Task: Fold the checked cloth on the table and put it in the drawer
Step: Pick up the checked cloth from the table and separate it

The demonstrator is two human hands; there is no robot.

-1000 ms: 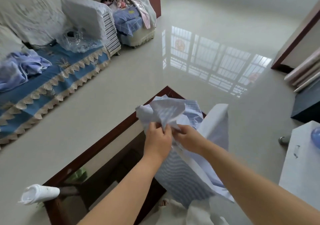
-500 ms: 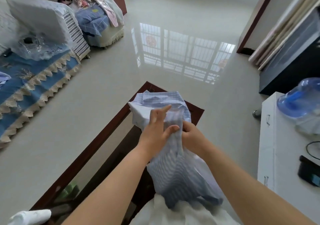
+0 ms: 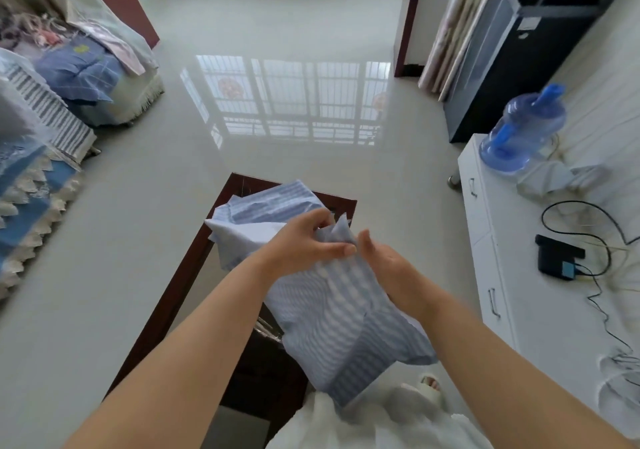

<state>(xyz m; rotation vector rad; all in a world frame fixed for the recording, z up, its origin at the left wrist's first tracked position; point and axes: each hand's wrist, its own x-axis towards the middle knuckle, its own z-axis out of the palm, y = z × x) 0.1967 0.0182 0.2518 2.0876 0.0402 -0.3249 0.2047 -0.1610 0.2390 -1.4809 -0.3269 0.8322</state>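
Holding the cloth [image 3: 322, 296] up in front of us, we pinch a bunched fold near its top with our left hand [image 3: 304, 244], thumb and fingers [image 3: 341, 249] closed on the fabric. Our right hand [image 3: 391, 268] sits just beside it on the cloth's right edge, palm turned inward and fingers loosely spread; we cannot tell whether it grips the fabric or only rests against it. The cloth is pale blue with fine stripes and checks. Its upper part lies on the far end of the dark wood-framed counter [image 3: 194, 261], while the rest hangs down toward our white clothing at the bottom of the view. To our right stands a white cabinet [image 3: 485, 241] with drawer handles on its front; on its top are a blue water jug [image 3: 523, 130], a black device [image 3: 557, 256] and trailing cables. A glossy pale floor [image 3: 138, 206] reflects a barred window.
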